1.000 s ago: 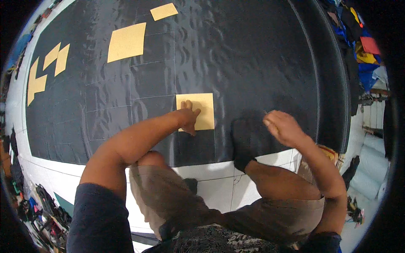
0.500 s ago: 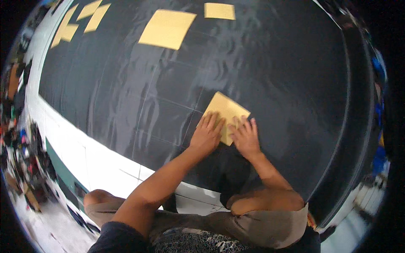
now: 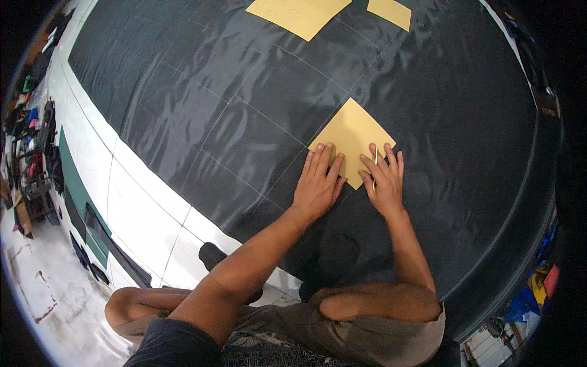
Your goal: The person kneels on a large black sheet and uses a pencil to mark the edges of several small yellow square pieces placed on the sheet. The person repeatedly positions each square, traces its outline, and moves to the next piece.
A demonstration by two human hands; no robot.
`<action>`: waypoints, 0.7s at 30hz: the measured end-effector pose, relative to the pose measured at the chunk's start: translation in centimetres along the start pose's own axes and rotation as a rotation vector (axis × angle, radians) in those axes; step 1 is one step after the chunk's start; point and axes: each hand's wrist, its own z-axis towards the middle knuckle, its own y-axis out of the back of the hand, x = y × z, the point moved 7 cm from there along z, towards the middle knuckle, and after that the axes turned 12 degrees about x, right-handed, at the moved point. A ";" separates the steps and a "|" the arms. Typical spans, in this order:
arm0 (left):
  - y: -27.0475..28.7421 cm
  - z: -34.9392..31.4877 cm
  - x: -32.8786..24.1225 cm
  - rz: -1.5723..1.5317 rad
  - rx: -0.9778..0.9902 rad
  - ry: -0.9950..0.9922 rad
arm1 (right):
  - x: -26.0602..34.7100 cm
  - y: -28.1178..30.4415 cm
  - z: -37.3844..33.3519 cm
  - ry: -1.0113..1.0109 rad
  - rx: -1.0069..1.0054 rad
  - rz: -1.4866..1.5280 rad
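A square yellow card [image 3: 350,125] lies cornerwise on a large black sheet [image 3: 257,110] marked with thin pale lines. My left hand [image 3: 317,183] rests flat, fingers spread slightly, with its fingertips on the card's left edge. On the opposite side, my right hand [image 3: 385,180] touches the card's lower right edge. A thin pale stick [image 3: 375,160], possibly a pen or pencil, is held between its fingers. The stick's tip is too small to make out.
Two more yellow pieces, a larger card [image 3: 299,15] and a smaller card [image 3: 391,12], lie farther off on the black sheet. White tiled floor [image 3: 140,189] borders it at left. My bent legs are at its near edge. Cluttered items [image 3: 36,159] stand far left.
The view has shifted, so the card and far pieces appear higher and farther right. My hands have moved slightly on the card, and the thin stick now shows in my right hand.
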 end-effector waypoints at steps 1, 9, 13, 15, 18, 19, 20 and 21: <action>0.0 0.0 0.0 -0.017 -0.013 0.004 | -0.1 0.0 -0.1 0.002 0.004 0.003; -0.1 0.8 -0.1 -0.091 -0.145 0.064 | 0.2 -0.2 0.0 -0.027 -0.024 -0.004; -0.1 0.9 0.0 -0.112 -0.149 0.046 | -0.1 -0.3 -0.2 -0.027 -0.009 -0.003; -0.2 0.9 0.1 -0.121 -0.147 0.028 | 0.0 -0.3 -0.2 -0.025 -0.011 0.001; -0.3 0.6 0.3 -0.128 -0.171 0.022 | 0.0 -0.4 -0.2 -0.029 0.002 0.004; -0.3 0.6 0.3 -0.125 -0.177 0.020 | 0.1 -0.5 -0.1 -0.031 0.008 0.005; -0.2 0.7 0.2 -0.123 -0.183 0.012 | 0.1 -0.3 -0.2 -0.034 0.008 0.002; 0.0 0.7 0.2 -0.120 -0.188 0.005 | 0.2 -0.1 -0.1 -0.037 0.008 0.000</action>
